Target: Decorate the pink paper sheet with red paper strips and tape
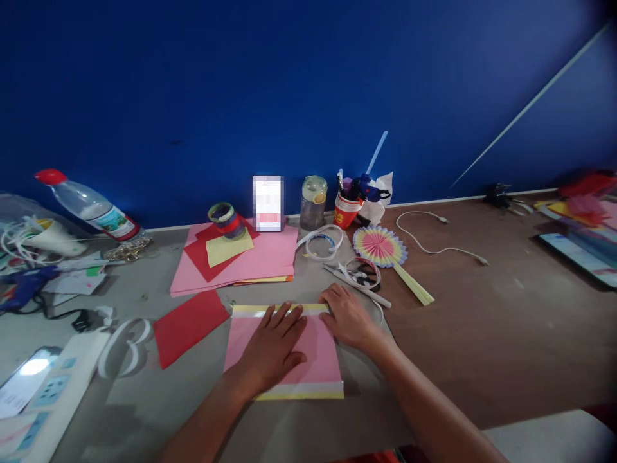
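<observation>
Hands [274, 344] flat along pink paper's [315, 360] far edge

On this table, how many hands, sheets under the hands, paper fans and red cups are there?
Hands: 2 (left hand, right hand)
Pink paper sheet with yellow edges: 1
Round pleated pink-and-yellow paper fan: 1
Red paper cup: 1
Total: 5

two hands [272, 347] [349, 318], one fan [380, 245], one cup [346, 211]

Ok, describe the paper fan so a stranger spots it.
Along the blue wall stands a red cup of tools. Just before it on the table lies the paper fan: the only round pleated disc, pink-centred, with a pale yellow handle.
</observation>
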Demonstrator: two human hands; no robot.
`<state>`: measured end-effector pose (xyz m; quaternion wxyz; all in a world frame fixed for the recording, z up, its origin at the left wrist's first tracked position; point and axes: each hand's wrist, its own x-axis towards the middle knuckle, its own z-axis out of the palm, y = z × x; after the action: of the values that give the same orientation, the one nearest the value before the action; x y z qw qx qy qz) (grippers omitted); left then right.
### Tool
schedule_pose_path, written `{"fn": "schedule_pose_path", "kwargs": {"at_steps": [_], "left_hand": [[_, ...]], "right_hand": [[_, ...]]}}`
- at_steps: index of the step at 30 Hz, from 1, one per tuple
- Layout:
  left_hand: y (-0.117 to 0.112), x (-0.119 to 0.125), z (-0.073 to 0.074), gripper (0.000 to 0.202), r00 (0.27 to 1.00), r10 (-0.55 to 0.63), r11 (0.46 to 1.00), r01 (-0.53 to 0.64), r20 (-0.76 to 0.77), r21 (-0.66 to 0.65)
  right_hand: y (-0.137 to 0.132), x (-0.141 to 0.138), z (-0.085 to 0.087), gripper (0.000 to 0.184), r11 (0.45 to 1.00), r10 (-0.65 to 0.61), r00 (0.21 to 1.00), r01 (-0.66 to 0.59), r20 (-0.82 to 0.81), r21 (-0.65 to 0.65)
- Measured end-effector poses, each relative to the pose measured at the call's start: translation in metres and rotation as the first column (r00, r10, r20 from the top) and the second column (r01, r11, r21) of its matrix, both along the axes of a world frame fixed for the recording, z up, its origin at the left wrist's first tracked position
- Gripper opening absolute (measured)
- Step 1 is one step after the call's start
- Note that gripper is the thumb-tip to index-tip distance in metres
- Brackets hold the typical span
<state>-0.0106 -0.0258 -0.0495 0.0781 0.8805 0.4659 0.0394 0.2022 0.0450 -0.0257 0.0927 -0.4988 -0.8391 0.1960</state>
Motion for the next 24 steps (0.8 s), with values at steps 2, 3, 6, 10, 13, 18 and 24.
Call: {"fn": "schedule_pose_path", "kwargs": {"at_steps": [2,3,6,10,13,18,24], "left_hand": [[0.000,0.000,0.001,0.061,1.000,-0.005,1.000,0.005,-0.003,0.002],[0.000,0.000,0.001,0.061,1.000,-0.005,1.000,0.005,-0.007,0.006],[0.000,0.000,0.002,0.062,1.000,-0.002,1.000,0.002,-0.014,0.011],[0.000,0.000,0.004,0.062,1.000,-0.006,1.000,0.006,0.002,-0.006],[0.000,-0.001,0.004,0.062,1.000,-0.009,1.000,0.009,0.009,-0.005],[-0.002,-0.003,0.001,0.060,0.999,-0.011,0.999,0.010,0.039,0.037],[-0.002,-0.005,-0.002,0.053,0.992,-0.004,0.996,-0.007,0.124,0.087]], "right_hand": [[-0.001,0.000,0.001,0.016,1.000,-0.001,1.000,0.001,0.002,0.005],[-0.001,0.000,0.001,0.018,1.000,0.001,1.000,-0.001,0.006,0.006],[-0.002,0.000,0.002,0.017,1.000,0.003,1.000,-0.003,0.014,0.003],[-0.002,-0.001,0.004,0.010,1.000,0.006,1.000,-0.006,0.011,-0.006],[-0.003,-0.003,0.004,0.011,1.000,0.008,1.000,-0.008,-0.001,-0.001],[-0.001,-0.005,0.008,0.020,0.981,-0.087,0.979,0.053,-0.182,-0.189],[0.001,-0.006,0.013,0.039,0.711,-0.465,0.679,-0.096,-0.568,-0.697]]}}
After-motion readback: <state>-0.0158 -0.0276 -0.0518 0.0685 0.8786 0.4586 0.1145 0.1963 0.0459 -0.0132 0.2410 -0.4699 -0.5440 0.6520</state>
